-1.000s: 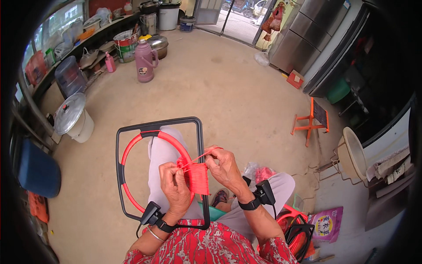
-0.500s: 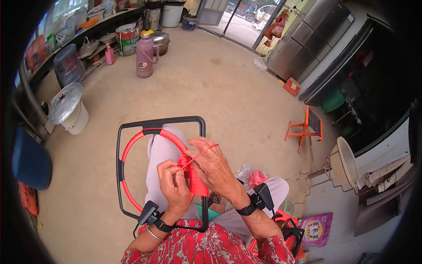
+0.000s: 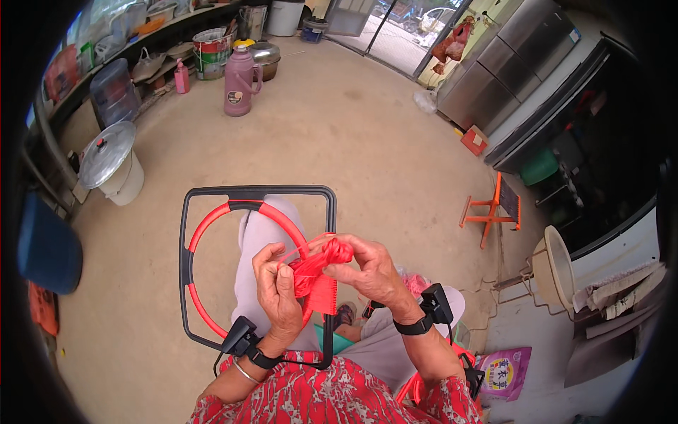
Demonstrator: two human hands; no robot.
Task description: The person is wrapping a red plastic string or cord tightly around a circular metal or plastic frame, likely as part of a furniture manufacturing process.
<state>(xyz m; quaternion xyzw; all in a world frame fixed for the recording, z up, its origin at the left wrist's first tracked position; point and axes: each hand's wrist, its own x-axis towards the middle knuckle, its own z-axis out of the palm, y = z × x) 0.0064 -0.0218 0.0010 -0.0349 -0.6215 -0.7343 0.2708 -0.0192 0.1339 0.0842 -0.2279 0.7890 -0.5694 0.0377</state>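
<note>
A black square frame (image 3: pixel 330 212) with a round ring (image 3: pixel 203 238) inside it rests on my lap. Red cord wraps much of the ring, and black stretches show between. On the ring's right side, a dense red woven band (image 3: pixel 324 295) reaches to the frame's side bar. My right hand (image 3: pixel 372 274) is closed around a bundle of red cord (image 3: pixel 335 256) above that band. With thumb and forefinger, my left hand (image 3: pixel 280 297) pinches a thin red strand beside the bundle. The ring behind both hands is partly hidden.
A pink thermos (image 3: pixel 240 83) stands ahead on the floor. At the left is a lidded white bucket (image 3: pixel 121 177); at the right, an orange folding stool (image 3: pixel 487 212) and a basin on a wire stand (image 3: pixel 554 265). A purple packet (image 3: pixel 506 374) lies near my right side.
My right hand has turned and now shows a bundle of red cord in its grasp, where before a taut strand ran across its fingers. My left hand stays near the ring, still pinching.
</note>
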